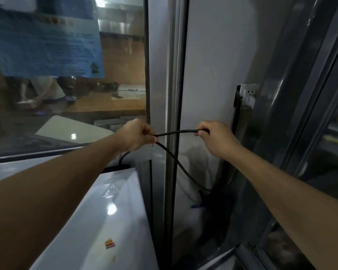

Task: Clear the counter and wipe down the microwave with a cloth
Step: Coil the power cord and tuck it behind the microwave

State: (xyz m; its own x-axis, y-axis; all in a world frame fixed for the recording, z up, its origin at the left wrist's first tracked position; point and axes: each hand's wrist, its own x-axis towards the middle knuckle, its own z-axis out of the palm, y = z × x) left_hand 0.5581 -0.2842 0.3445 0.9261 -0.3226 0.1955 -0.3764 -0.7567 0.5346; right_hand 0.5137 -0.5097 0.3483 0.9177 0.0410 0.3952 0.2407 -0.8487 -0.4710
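Head view: both hands were raised above the white microwave (113, 207), w/ a black cord (176, 131) stretched between them. Left hand (137, 135) gripped one end, fingers curled round it, just above the microwave's back edge. Right hand (213, 137) pinched the other part, up and to the right of the microwave. Cord slack dropped beside the microwave, toward a wall socket (247, 94) higher up.

Below our left forearm we see the white microwave top (113, 211), glossy, with a ceiling light mirrored in it. A small orange and red sticker (109, 244) lies flat on it, nearer to us than our hands, and a raised warning triangle (111, 190) marks the surface just under our left wrist.
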